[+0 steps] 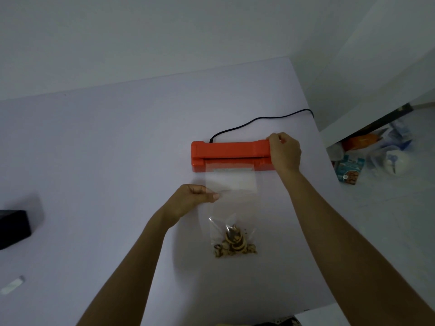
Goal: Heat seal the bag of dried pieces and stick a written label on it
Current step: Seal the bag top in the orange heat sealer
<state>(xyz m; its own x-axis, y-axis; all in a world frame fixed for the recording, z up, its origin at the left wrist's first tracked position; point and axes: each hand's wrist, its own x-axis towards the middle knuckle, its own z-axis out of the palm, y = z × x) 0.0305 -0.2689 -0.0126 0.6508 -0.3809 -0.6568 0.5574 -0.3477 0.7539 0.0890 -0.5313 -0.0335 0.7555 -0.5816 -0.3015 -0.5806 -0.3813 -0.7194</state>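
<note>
An orange heat sealer lies across the white table, its black cord running off to the right. A clear plastic bag lies flat with its open top tucked into the sealer's slot. Brown dried pieces sit bunched at the bag's near end. My left hand pinches the bag's left edge about halfway along. My right hand grips the right end of the sealer, fingers curled over its top.
A black box sits at the table's left edge, and a small white strip lies nearer me on the left. Beyond the table's right edge, packets and bags clutter the floor. The wall runs behind the sealer.
</note>
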